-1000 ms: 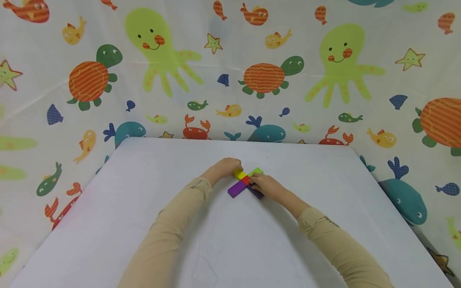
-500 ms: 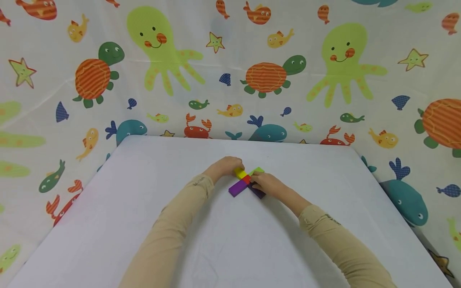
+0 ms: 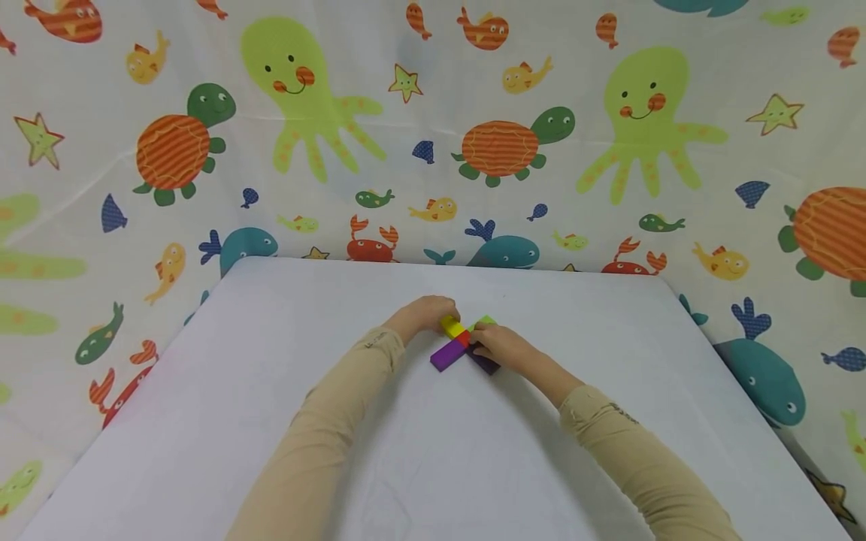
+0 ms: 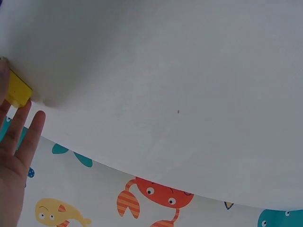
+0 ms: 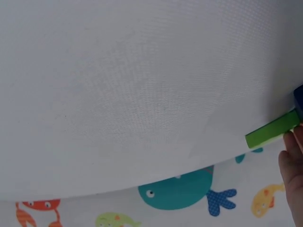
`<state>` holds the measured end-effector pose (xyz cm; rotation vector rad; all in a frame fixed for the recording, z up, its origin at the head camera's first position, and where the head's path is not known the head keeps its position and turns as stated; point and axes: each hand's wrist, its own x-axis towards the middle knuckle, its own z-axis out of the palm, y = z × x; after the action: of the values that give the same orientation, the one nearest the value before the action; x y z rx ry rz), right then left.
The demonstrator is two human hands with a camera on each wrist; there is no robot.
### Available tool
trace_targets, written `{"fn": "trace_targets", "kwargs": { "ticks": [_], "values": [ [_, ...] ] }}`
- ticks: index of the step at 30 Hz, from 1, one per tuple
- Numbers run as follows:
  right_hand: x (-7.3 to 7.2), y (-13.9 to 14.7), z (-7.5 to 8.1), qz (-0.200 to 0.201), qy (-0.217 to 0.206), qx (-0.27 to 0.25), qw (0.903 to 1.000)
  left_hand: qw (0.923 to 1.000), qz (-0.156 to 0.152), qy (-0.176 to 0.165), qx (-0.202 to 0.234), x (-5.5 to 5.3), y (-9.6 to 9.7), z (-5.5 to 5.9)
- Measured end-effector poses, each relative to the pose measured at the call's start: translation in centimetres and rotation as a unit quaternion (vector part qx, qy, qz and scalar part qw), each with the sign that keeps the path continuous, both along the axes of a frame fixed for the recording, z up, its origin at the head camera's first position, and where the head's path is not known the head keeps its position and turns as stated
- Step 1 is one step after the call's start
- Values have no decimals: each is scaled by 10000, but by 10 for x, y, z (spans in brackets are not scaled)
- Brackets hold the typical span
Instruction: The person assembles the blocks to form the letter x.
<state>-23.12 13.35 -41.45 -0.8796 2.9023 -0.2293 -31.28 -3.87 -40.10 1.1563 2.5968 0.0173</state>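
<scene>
Several coloured blocks lie in a cross near the middle of the table: a small red block (image 3: 463, 338) at the centre, with yellow, green, purple and dark blue arms around it. My left hand (image 3: 426, 312) pinches the yellow block (image 3: 452, 326), thumb on one side and fingertips at its end in the left wrist view. My right hand (image 3: 509, 350) holds the dark blue block (image 3: 485, 364) at its inner end, partly covering it. Its fingertips overlap the green block (image 5: 270, 131) in the right wrist view. The purple block (image 3: 448, 355) lies untouched at the near left.
A white cloth covers the table (image 3: 406, 466). Behind it and at both sides hangs a curtain (image 3: 433, 98) printed with sea animals. Both forearms, in beige sleeves (image 3: 331, 436), reach in from the near edge.
</scene>
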Motion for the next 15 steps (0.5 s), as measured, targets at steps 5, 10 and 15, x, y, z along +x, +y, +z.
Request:
{"fn": "trace_targets", "kwargs": {
  "ticks": [5,10,15],
  "values": [
    [0,0,-1,99,70,-73,9999,9990,197,-278,289,0,-1,-2],
    [0,0,0,139,69,-91,9998,9980,317,-441,311,1,-3,-2],
    [0,1,2,122,41,-141,9998,9972,328,-617,276,3,-3,1]
  ]
}}
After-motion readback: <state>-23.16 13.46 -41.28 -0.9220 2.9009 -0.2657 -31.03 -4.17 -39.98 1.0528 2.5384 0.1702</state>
